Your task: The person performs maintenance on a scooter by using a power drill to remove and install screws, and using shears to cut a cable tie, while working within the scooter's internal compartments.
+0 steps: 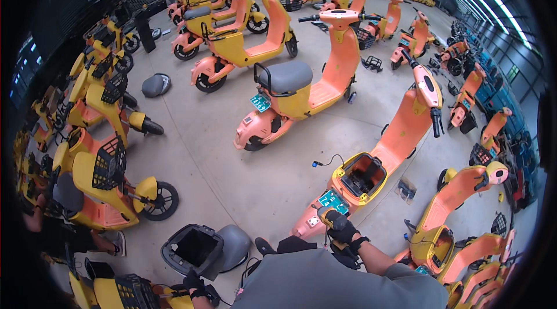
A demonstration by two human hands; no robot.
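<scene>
My right hand (346, 233), in a black glove, is closed round a yellow-and-black power drill (332, 217). The drill is at the rear of an orange-and-yellow electric scooter (400, 129), by its teal plate (333, 200); whether its tip touches is hidden. The scooter's seat is off, baring the open compartment (364, 175), and a cable with a blue connector (316, 164) sticks out beside it. My left hand (194, 282), also black-gloved, is low at the left, near a yellow scooter's black basket (136, 291). Its fingers are too dark to make out.
A black storage bucket (191, 249) and grey seat (235, 247) lie on the floor left of my feet. Another seat (155, 84) lies farther off. Scooters stand around, one close ahead (290, 86). At the left edge, another person's shoe (120, 244) shows.
</scene>
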